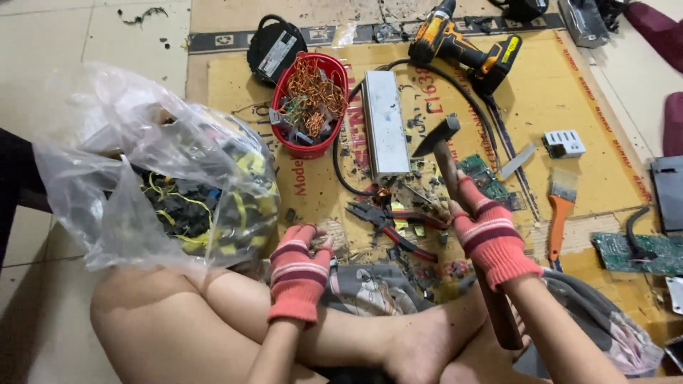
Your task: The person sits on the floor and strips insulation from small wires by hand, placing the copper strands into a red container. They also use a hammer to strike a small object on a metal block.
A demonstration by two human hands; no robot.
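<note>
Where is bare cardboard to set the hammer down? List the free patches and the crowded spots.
Free: cardboard between cordless drill and white adapter; also between adapter and paintbrush. Crowded: around the pliers ahead of the right hand, and beside the red basket.

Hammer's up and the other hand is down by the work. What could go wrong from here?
1. The left hand sits close to the spot under the hammer held by the right hand; a stray blow could hit its bare fingertips.
2. Bare legs lie beside the debris; chips might fly.
</note>
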